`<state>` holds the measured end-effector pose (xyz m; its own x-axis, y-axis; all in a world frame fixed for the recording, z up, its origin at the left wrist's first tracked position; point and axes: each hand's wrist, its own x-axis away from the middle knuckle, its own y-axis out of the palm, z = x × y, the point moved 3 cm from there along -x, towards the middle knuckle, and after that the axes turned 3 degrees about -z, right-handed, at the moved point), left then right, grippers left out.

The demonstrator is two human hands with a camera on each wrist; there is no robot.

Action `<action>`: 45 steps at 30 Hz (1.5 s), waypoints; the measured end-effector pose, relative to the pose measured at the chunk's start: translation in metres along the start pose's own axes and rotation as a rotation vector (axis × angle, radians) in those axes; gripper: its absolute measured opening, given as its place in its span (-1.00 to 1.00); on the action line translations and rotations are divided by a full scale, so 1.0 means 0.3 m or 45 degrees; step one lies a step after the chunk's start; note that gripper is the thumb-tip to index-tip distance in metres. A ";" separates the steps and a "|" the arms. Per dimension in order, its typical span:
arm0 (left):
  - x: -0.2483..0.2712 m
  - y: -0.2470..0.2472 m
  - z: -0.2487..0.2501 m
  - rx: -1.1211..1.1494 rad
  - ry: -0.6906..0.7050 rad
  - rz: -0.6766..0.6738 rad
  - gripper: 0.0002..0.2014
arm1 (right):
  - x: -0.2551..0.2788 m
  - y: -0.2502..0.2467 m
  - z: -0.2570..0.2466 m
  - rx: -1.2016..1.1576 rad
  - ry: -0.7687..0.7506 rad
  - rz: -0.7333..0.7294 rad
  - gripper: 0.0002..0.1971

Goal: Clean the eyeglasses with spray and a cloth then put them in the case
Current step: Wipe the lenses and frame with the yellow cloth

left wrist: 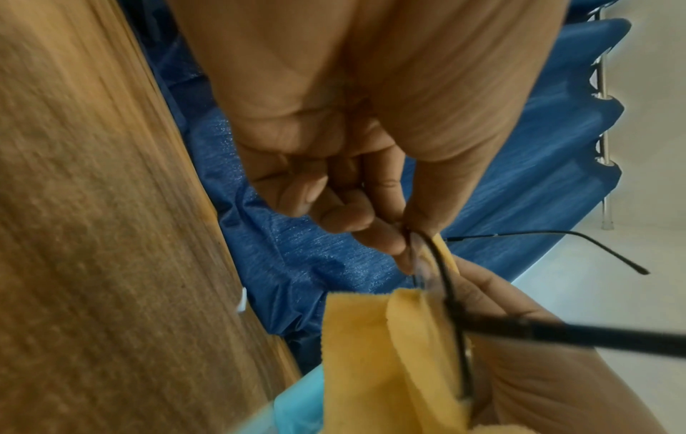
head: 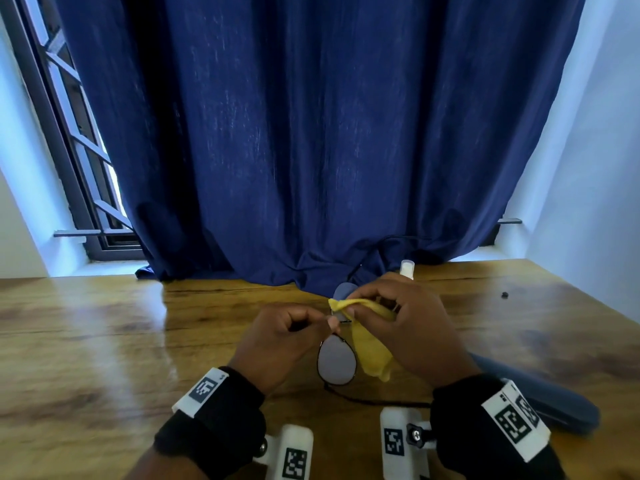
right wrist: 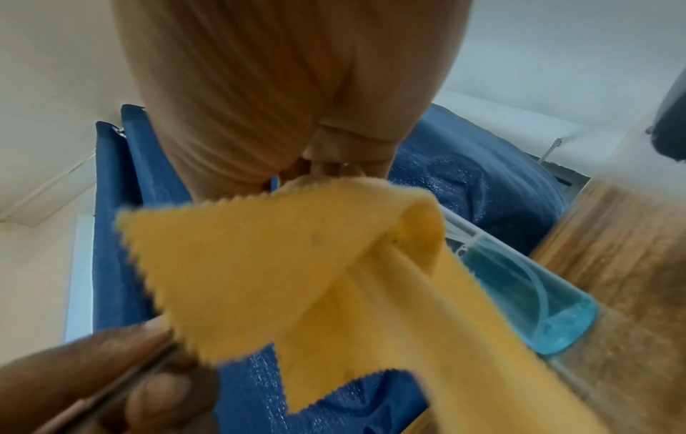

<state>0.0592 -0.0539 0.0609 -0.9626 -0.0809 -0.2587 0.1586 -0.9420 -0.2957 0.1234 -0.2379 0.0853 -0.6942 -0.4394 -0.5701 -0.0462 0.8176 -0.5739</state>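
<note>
Nearest the person, the blue case [head: 540,393] lies on the table just outside the right wrist, its long axis running away from the body. Ahead, the left hand [head: 287,337] pinches the eyeglasses [head: 337,358] at the bridge, lenses stacked near to far between both hands. The right hand [head: 405,323] pinches the yellow cloth [head: 372,348] over the far lens. Beyond its knuckles stands the spray bottle [head: 407,269].
</note>
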 end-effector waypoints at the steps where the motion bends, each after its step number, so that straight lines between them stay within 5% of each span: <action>1: -0.001 0.001 -0.001 -0.004 0.001 -0.007 -0.84 | -0.001 -0.003 0.007 0.026 0.005 0.037 -0.90; 4: 0.000 0.000 0.002 -0.035 0.014 0.002 -0.83 | -0.003 -0.024 0.025 0.114 0.048 0.180 -0.90; 11: -0.005 0.008 -0.010 -0.047 0.006 0.014 -0.86 | 0.000 0.022 0.007 0.119 -0.063 -0.102 -0.87; 20: 0.001 0.038 -0.003 -0.098 -0.018 -0.047 -0.84 | 0.002 -0.012 0.029 0.041 0.173 0.305 -0.89; 27: -0.003 0.026 -0.016 -0.050 -0.019 0.026 -0.85 | -0.003 0.017 0.022 0.169 0.007 -0.101 -0.85; 30: -0.003 0.022 -0.019 -0.078 -0.034 0.034 -0.85 | -0.002 -0.005 0.025 0.153 -0.015 -0.068 -0.85; 34: -0.001 0.040 -0.021 -0.088 -0.062 -0.028 -0.85 | 0.000 -0.021 0.020 0.075 0.187 0.186 -0.95; 37: -0.004 0.046 -0.027 -0.094 -0.097 -0.040 -0.83 | 0.003 -0.013 0.009 0.062 0.253 0.271 -0.79; 42: -0.006 0.018 -0.039 -0.040 -0.144 0.026 -0.81 | 0.004 -0.013 0.019 -0.424 0.593 0.173 -0.48; 45: -0.005 -0.003 -0.043 -0.055 -0.146 0.068 -0.84 | 0.008 -0.004 0.033 -0.840 0.793 0.089 -0.48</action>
<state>0.0634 -0.0486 0.0499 -0.9710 -0.1693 -0.1687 0.2169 -0.9207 -0.3245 0.1287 -0.2435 0.0787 -0.9645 -0.2571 -0.0605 -0.2583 0.9660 0.0127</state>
